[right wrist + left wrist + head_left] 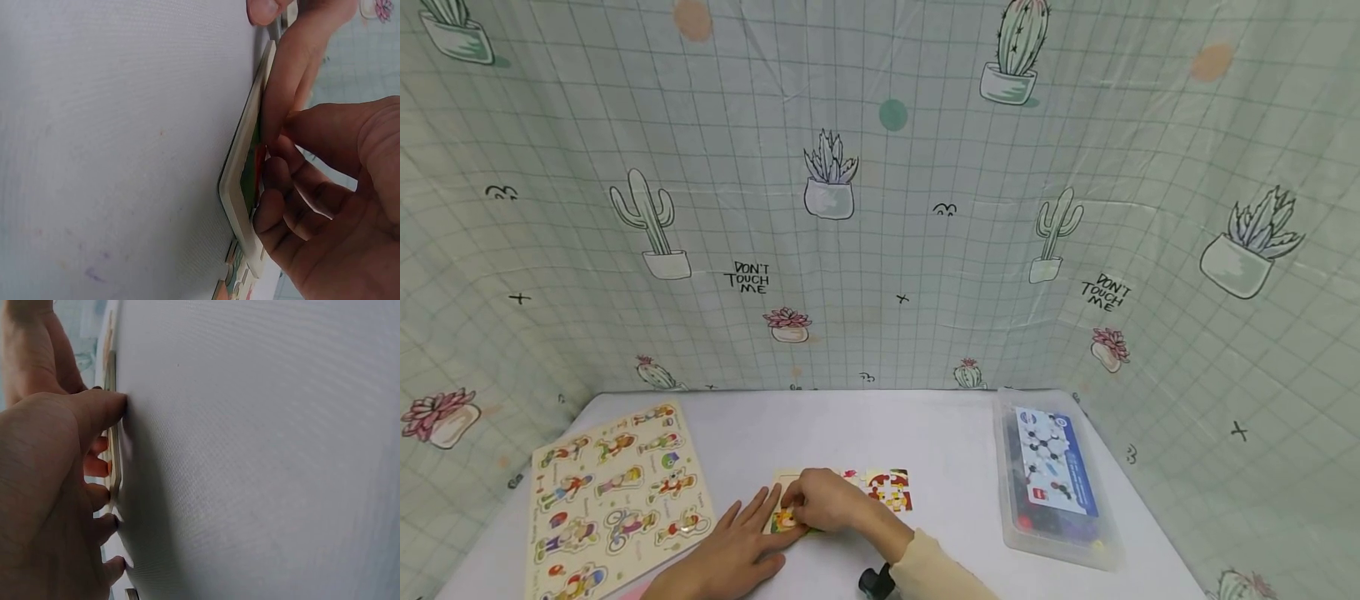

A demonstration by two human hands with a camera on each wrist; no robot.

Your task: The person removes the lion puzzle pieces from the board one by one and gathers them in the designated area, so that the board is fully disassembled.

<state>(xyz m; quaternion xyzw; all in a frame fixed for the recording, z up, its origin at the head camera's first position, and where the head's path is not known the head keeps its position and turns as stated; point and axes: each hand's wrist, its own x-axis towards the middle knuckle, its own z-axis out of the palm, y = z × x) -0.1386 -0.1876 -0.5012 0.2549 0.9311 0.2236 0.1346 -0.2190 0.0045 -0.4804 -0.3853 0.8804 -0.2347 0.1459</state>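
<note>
A small jigsaw board [784, 476] with a pale wooden rim lies at the front middle of the table, bearing colourful pieces in its lower part. My left hand [733, 550] lies at its left side, fingers spread, the index finger reaching across the board in the right wrist view. Over the board, my right hand [827, 500] has curled fingers, their tips down at the picture and the thumb close to the left index finger [284, 87]. Whether a piece sits between those fingertips is hidden. To the right lie several jigsaw pieces [895, 492], some touching one another.
A large wooden peg puzzle [628, 492] with cartoon figures takes up the table's left. On the right stands a clear plastic box [1060, 533] with a blue-and-white label. A small black object [877, 582] is by the right sleeve. Patterned cloth [880, 250] hangs behind.
</note>
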